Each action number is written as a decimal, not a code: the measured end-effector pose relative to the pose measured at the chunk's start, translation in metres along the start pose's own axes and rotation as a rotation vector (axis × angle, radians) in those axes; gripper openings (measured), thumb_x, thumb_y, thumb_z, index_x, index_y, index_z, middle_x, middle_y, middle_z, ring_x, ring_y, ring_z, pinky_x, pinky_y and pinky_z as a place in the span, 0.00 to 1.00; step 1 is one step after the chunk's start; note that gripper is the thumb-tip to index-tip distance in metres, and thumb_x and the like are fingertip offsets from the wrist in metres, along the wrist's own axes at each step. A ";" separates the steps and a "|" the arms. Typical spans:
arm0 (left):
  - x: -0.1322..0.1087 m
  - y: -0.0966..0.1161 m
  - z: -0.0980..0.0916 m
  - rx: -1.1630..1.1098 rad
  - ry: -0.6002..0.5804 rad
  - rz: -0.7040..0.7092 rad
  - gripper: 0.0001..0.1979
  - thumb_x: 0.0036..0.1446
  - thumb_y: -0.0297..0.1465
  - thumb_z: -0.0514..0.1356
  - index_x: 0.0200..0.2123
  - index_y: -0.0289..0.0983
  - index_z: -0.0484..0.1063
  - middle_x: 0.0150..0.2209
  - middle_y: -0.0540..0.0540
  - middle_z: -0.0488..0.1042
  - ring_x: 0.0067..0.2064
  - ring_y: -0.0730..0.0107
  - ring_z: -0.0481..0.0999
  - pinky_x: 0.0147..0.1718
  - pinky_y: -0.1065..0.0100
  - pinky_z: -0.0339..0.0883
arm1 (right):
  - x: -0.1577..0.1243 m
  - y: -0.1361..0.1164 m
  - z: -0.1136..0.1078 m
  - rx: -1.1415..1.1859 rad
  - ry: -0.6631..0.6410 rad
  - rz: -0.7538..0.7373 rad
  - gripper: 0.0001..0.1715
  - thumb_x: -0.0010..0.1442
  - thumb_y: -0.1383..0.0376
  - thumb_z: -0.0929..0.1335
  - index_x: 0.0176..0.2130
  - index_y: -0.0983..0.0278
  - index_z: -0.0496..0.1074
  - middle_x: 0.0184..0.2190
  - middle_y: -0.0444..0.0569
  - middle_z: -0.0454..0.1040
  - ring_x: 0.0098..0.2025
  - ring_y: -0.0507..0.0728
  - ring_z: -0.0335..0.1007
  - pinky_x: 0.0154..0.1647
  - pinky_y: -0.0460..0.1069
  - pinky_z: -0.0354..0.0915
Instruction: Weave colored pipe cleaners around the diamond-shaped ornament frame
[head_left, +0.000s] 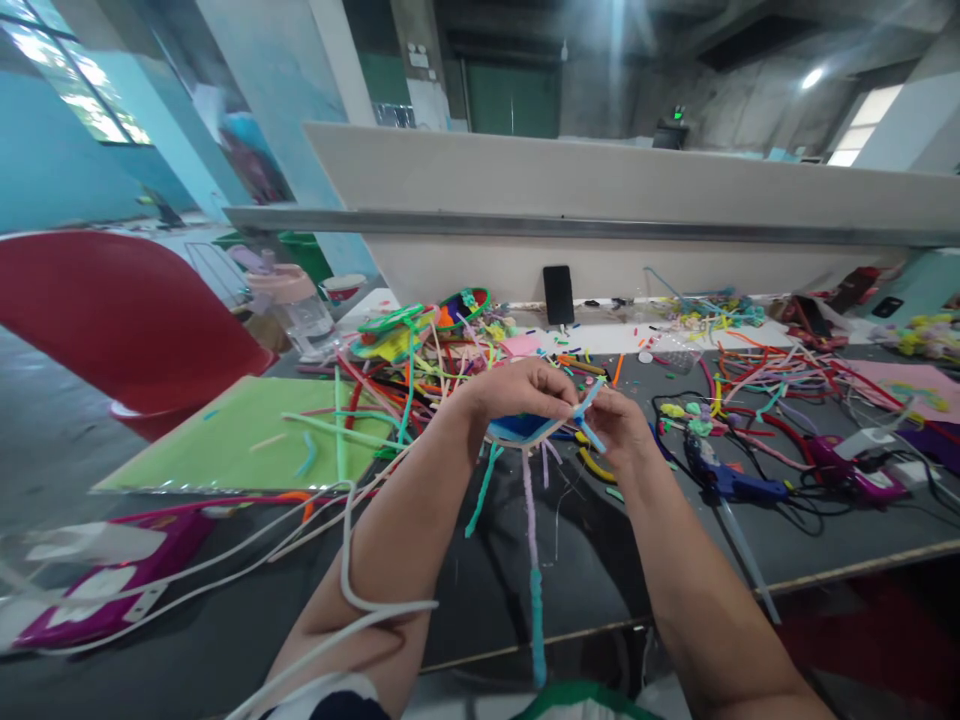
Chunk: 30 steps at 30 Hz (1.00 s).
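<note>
My left hand point(525, 390) is closed, thumb and fingers pinching the edge of a blue craft piece with a pale rim point(521, 429), mostly hidden under the hand. From the piece hang fuzzy pipe cleaner strands: a short teal strand point(484, 490) and a long lilac-and-teal strand point(535, 600) reaching past the table's front edge. At the piece's right corner, a light blue pipe cleaner point(591, 396) crosses between both hands' fingertips. My right hand point(615, 418) pinches it, its fingers partly hidden behind it.
Loose pipe cleaners point(420, 390) heap at left beside a green sheet point(247, 435). At right lie a blue glue gun point(739, 485), more pipe cleaners point(757, 370) and a purple power strip point(855, 470). A phone point(558, 295) leans on the divider. A white cable point(346, 550) crosses my left forearm.
</note>
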<state>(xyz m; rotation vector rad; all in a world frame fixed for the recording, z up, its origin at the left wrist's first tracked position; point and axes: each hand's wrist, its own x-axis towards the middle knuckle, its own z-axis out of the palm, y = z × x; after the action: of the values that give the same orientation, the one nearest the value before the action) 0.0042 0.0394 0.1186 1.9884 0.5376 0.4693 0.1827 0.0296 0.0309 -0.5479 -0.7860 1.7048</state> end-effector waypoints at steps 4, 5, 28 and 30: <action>-0.003 0.000 -0.003 0.075 0.140 0.026 0.11 0.52 0.36 0.62 0.29 0.32 0.75 0.26 0.48 0.73 0.29 0.75 0.70 0.30 0.74 0.63 | -0.002 0.001 0.003 -0.038 -0.002 0.034 0.07 0.38 0.69 0.73 0.19 0.65 0.69 0.16 0.41 0.67 0.20 0.49 0.61 0.27 0.47 0.65; -0.003 0.001 -0.003 0.106 0.171 0.032 0.11 0.53 0.35 0.61 0.28 0.32 0.75 0.26 0.48 0.73 0.29 0.75 0.70 0.30 0.74 0.63 | -0.003 0.002 0.004 -0.052 -0.022 0.053 0.08 0.39 0.68 0.73 0.19 0.65 0.68 0.15 0.41 0.65 0.19 0.49 0.59 0.27 0.47 0.64; 0.009 -0.007 -0.001 0.053 0.409 -0.115 0.11 0.48 0.35 0.63 0.24 0.31 0.74 0.23 0.48 0.71 0.26 0.75 0.68 0.28 0.72 0.61 | -0.010 0.000 0.013 -0.568 0.268 -0.690 0.08 0.56 0.60 0.67 0.33 0.62 0.74 0.33 0.46 0.73 0.38 0.55 0.68 0.43 0.51 0.62; 0.011 -0.010 -0.001 0.034 0.422 -0.134 0.11 0.47 0.35 0.63 0.24 0.31 0.74 0.22 0.49 0.71 0.25 0.76 0.67 0.27 0.72 0.60 | -0.015 0.000 0.016 -0.839 0.232 -0.836 0.07 0.55 0.62 0.67 0.35 0.62 0.73 0.35 0.48 0.74 0.42 0.57 0.68 0.47 0.53 0.61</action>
<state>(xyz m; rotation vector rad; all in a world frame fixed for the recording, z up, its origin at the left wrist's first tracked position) 0.0106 0.0501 0.1111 1.8753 0.9390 0.8063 0.1752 0.0117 0.0415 -0.8045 -1.3198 0.4899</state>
